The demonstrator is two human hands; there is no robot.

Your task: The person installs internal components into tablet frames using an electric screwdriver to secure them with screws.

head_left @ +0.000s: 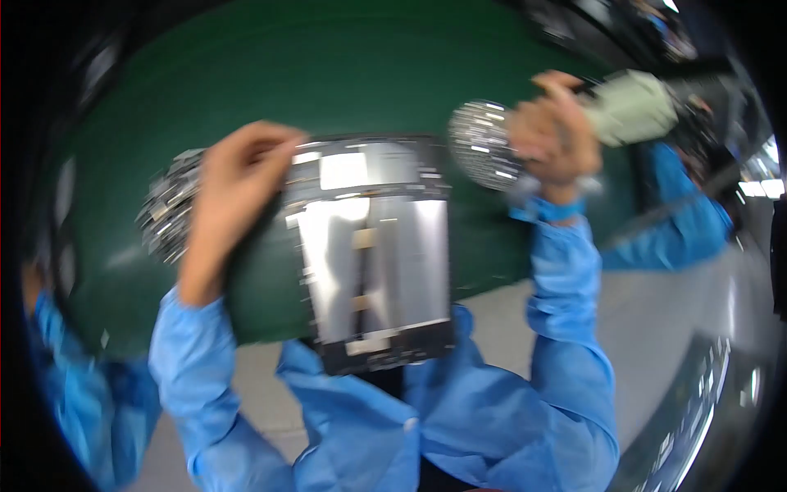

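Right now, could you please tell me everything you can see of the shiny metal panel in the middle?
The metal panel is a flat rectangle with a dark frame and bright, mirror-like silver strips running lengthwise, with small tan pieces down the centre. It lies on the green table, its near end overhanging the edge. The left hand rests on its upper left corner; the right hand is apart from it. The picture is blurred.
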